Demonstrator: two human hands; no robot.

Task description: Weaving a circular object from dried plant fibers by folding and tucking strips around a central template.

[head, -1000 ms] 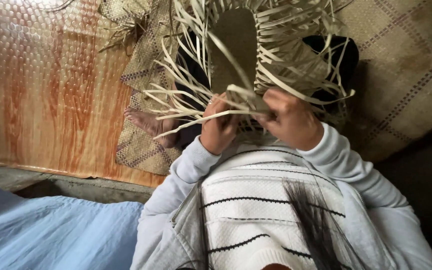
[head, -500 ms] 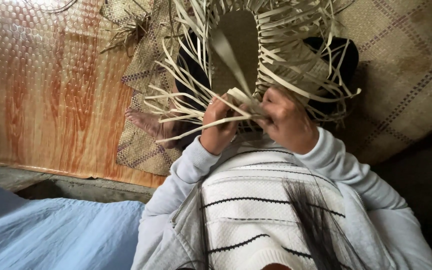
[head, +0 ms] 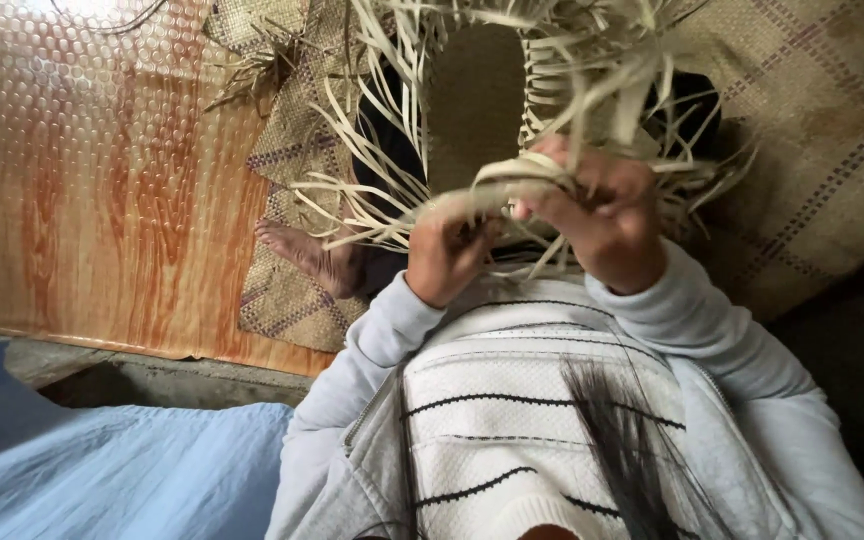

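Now our fingers are curled tight around a bundle of pale straw strips (head: 497, 190) that runs between both hands. Our left hand (head: 449, 255) grips the near, left end of the bundle in a closed fist, and our right hand (head: 600, 218) pinches the far, right end, its knuckles turned toward us. Half a second ago the strips lay flatter across our fingers and the hands sat lower and closer together; since then we have lifted them and bent the bundle into a shallow arch.

Those strips belong to a half-woven straw piece (head: 482, 100) just beyond the hands, its woven middle surrounded by loose ends that splay out to the left, right and far side. The loose ends on the right stand higher than they did before.

Our grey sleeves (head: 697, 320) and striped white top (head: 512, 410) fill the near part of the view. A bare foot (head: 312, 255) rests to the left of our left hand, on a woven mat (head: 282, 300). Farther left lies wood-patterned flooring (head: 102, 200), and a light blue cloth (head: 122, 470) sits at the near left.
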